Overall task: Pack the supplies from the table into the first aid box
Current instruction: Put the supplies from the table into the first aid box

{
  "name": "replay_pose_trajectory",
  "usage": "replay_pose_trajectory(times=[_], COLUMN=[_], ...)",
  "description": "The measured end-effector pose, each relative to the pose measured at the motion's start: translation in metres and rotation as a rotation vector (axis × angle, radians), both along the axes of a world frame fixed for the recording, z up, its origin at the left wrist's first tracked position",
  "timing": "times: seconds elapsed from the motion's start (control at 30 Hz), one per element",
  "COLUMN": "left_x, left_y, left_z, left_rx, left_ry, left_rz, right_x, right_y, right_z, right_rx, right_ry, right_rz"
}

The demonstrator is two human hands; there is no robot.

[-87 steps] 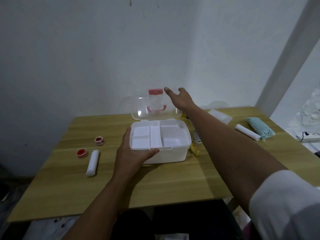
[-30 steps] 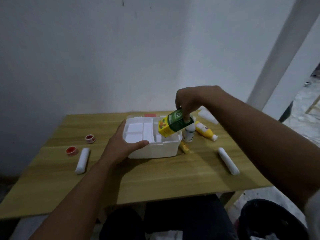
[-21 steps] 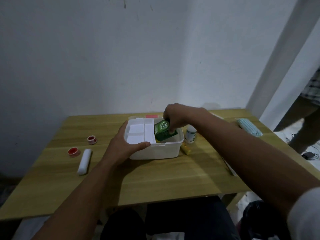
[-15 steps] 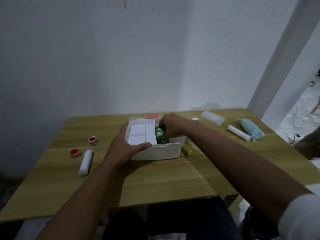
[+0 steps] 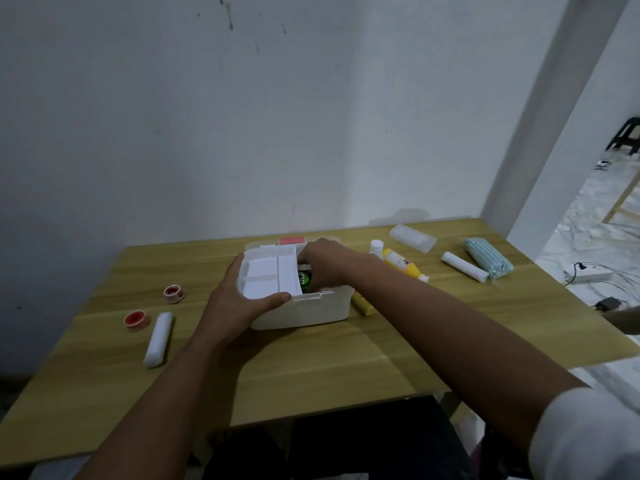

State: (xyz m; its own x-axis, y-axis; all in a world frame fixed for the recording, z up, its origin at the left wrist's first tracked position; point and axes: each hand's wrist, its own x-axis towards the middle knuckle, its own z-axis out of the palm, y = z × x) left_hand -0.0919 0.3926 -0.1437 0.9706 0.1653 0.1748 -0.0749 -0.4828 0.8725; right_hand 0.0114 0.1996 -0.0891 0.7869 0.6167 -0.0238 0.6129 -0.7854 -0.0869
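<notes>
White plastic, the first aid box (image 5: 304, 311) sits open near the middle of the wooden table (image 5: 346, 368). My left hand (image 5: 239, 306) grips its front left corner, thumb laid along the front rim and fingers wrapped around the left side. My right hand (image 5: 325, 263) reaches down into the large right compartment, fingers curled over a green carton (image 5: 304, 280) standing inside it, against the divider. I cannot tell whether those fingers are actually clamped on the carton or only resting against it. The 3 smaller compartments on the left of the box look bare.

To the left of the box lie 2 red tape rolls (image 5: 136, 320) and 1 white bandage roll (image 5: 158, 339), the bandage just beside the nearer tape roll. A small yellow tube (image 5: 362, 304) lies touching or almost touching the box's right side.

Further right on the table are a white-capped bottle (image 5: 376, 247), a yellow bottle (image 5: 403, 268) lying on its side, a clear plastic packet (image 5: 412, 237), a second white bandage roll (image 5: 464, 266) and a stack of blue face masks (image 5: 486, 258).

A red latch (image 5: 292, 240) shows at the box's far edge.
</notes>
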Motion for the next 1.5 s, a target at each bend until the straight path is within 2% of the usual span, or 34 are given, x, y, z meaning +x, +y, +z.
replay_pose_trajectory(times=[0.17, 0.27, 0.4, 0.57, 0.67, 0.8, 0.97, 1.1, 1.17, 1.27, 1.4, 1.5], left_x=[0.001, 0.002, 0.003, 0.001, 0.004, 0.009, 0.011, 0.01, 0.011, 0.013, 0.015, 0.015], left_y=[-0.002, -0.004, -0.001, -0.004, -0.006, -0.006, -0.007, -0.012, -0.011, -0.008, -0.005, -0.004], left_z=[-0.001, 0.0, -0.001, -0.002, -0.002, -0.005, -0.005, -0.003, -0.003, -0.005, -0.006, -0.005], left_rx=[0.014, 0.004, -0.011, -0.025, -0.02, -0.005, -0.03, -0.022, -0.012, -0.005, -0.01, -0.012], left_ry=[-0.005, -0.004, 0.022, -0.003, 0.003, 0.015, -0.015, -0.01, -0.01, 0.0, 0.003, 0.017], left_rz=[0.018, 0.019, -0.004, 0.026, 0.035, 0.028, 0.006, 0.012, 0.02, 0.023, 0.002, 0.004], right_x=[-0.002, -0.007, 0.001, 0.028, 0.048, 0.069, 0.096, 0.126, 0.13, 0.122, 0.114, 0.103], right_y=[-0.01, -0.025, -0.062, -0.121, -0.156, -0.193, -0.206, -0.214, -0.212, -0.205, -0.21, -0.201], right_z=[0.014, 0.031, 0.059, 0.065, 0.05, 0.009, -0.022, -0.042, -0.046, -0.039, -0.019, 0.017], right_rx=[-0.059, 0.118, 0.395, 0.595, 0.549, 0.367, 0.047, -0.103, -0.1, -0.033, 0.241, 0.364], right_ry=[-0.042, -0.04, -0.139, -0.239, -0.167, -0.031, 0.095, 0.175, 0.178, 0.078, 0.019, -0.043], right_rz=[0.008, 0.016, -0.051, -0.311, -0.506, -0.675, -0.805, -0.801, -0.805, -0.814, -0.804, -0.687])
